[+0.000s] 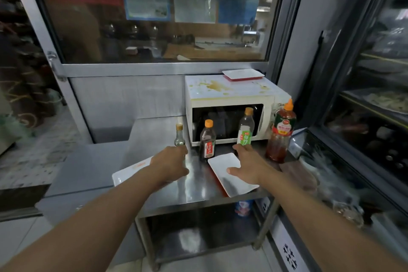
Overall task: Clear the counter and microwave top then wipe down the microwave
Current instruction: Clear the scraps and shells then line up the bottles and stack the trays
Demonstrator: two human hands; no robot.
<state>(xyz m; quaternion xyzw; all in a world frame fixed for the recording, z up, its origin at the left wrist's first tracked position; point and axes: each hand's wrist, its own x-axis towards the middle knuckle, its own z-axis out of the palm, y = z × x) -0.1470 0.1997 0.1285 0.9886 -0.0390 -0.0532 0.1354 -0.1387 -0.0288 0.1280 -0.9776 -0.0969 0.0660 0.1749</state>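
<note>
A white microwave (268, 115) stands at the back of a steel counter (196, 185), its top smeared with yellow-brown stains. A white tray (242, 74) lies on its rear right corner. In front stand a small glass bottle (179, 136), a dark sauce bottle (207, 140), a clear bottle with a green label (245, 130) and a tall red sauce bottle (280, 134). My left hand (171, 164) is right at the small bottle's base, fingers curled downward. My right hand (248, 165) hovers over a white plate (221, 163), fingertips at the green-label bottle's base, thumb spread.
A second white plate (127, 175) pokes out under my left forearm at the counter's left edge. A glass-fronted fridge (364, 117) closes in the right side. A lower shelf (198, 240) runs beneath the counter. A glass partition (154, 28) stands behind.
</note>
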